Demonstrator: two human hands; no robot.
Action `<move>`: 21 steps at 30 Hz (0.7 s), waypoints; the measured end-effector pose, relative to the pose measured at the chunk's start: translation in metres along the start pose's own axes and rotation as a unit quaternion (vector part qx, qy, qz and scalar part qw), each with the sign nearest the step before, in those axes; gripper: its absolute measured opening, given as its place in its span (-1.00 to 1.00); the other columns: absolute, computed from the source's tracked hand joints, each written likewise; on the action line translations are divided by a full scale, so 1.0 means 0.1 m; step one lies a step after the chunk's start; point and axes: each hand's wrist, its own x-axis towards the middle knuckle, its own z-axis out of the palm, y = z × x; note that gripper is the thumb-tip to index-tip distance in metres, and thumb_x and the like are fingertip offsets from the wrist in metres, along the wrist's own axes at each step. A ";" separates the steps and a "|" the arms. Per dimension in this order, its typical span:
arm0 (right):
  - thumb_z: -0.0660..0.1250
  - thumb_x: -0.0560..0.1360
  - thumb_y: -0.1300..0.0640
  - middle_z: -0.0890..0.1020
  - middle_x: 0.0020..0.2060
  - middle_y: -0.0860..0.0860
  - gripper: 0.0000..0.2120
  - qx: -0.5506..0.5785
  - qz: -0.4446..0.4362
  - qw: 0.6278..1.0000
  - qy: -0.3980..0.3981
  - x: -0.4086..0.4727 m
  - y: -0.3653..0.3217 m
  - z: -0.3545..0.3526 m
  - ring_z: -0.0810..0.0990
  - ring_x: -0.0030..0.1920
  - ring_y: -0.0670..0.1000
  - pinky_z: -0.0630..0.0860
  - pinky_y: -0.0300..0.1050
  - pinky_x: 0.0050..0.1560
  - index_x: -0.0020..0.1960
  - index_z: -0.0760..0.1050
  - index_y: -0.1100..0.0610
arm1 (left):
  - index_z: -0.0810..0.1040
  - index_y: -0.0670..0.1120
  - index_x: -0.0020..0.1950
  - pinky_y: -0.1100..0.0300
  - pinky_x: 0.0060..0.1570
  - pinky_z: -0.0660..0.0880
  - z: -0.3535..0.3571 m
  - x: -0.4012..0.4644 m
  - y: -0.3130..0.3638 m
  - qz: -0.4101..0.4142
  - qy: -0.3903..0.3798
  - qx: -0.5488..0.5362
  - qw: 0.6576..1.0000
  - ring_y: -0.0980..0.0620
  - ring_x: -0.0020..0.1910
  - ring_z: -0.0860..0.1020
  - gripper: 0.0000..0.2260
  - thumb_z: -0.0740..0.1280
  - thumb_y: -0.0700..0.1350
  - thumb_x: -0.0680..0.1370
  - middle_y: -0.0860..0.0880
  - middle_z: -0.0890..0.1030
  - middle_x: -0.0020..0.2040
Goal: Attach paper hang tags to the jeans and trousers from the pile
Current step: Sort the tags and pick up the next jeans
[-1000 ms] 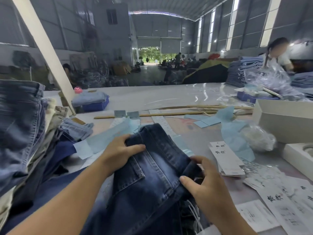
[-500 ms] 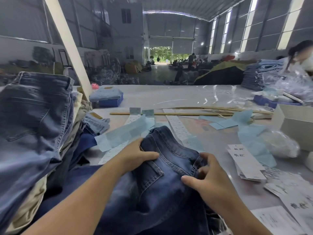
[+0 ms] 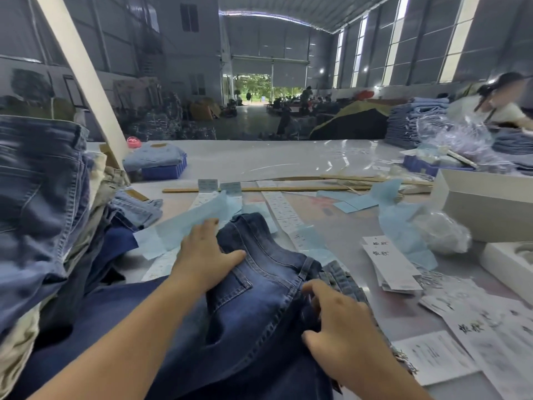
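**Dark jeans under both hands on the tagging table**

Head view.

- Jeans (image 3: 259, 298): dark blue denim, back pocket and waistband up, at 6 o'clock on the table (image 3: 288, 160). A belt loop shows near the right edge of the waistband.
- Left hand (image 3: 206, 255): at 9 o'clock of the jeans, palm down on the denim beside the back pocket. Thumb lies out toward 3 o'clock; fingers lie straight and close together toward 12 o'clock, tips on a blue paper strip (image 3: 184, 226).
- Right hand (image 3: 340, 324): at 4 o'clock of the jeans, on the waistband edge. Fingers curl down into the fabric, thumb at the lower edge; whether they pinch the cloth or only press it, I cannot tell.
- Pile (image 3: 43, 212): jeans and trousers at 9 o'clock, lighter blue denim on top, beige and navy pieces beneath.
- Tags (image 3: 389, 264): a white printed stack at 3 o'clock, just beside the jeans; more loose white sheets at 4 o'clock.
- Label strips (image 3: 281, 207): long white printed runs at 12 o'clock, mixed with blue paper.
- Wooden stick (image 3: 259, 189): lies across the table at 12 o'clock, beyond the strips.
- White box (image 3: 487, 209): at 2 o'clock, a clear plastic bag (image 3: 441, 232) just beside it.
- Blue crate (image 3: 164, 170): at 11 o'clock, folded light denim on top.
- Person (image 3: 501, 108): at 2 o'clock, at the far table edge, behind stacked jeans.
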 end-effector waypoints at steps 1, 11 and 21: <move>0.32 0.34 0.14 0.51 -0.18 -0.24 -0.55 0.019 -0.008 1.000 0.011 0.00 -0.01 0.01 0.50 -0.11 -0.16 0.28 -0.11 0.06 0.11 0.27 -0.23 | 0.35 -0.04 0.45 0.01 0.35 0.35 -0.01 -0.07 0.07 0.067 0.060 0.074 0.993 -0.10 0.30 0.45 -0.36 0.50 0.07 0.44 -0.04 0.49 0.30; 0.38 0.27 0.40 0.59 -0.23 -0.06 -0.58 0.265 0.024 0.964 0.011 0.36 -0.09 0.08 0.55 -0.30 -0.20 0.48 -0.29 -0.31 -0.08 0.44 -0.08 | 0.45 0.03 0.12 0.07 -0.02 0.54 0.03 -0.54 0.52 0.116 -0.277 0.160 0.940 0.06 -0.05 0.52 -0.47 0.49 0.26 0.29 0.06 0.53 0.04; 0.42 0.47 0.10 0.62 -0.19 -0.14 -0.82 0.272 -0.027 0.962 0.028 0.50 -0.24 -0.04 0.60 -0.22 -0.20 0.46 -0.44 -0.38 -0.03 0.46 -0.10 | 0.63 -0.11 -0.21 0.10 -0.19 0.55 -0.19 -0.32 0.20 -0.024 -0.041 -0.108 0.993 -0.01 -0.20 0.61 -0.75 0.31 -0.09 0.16 -0.02 0.67 -0.25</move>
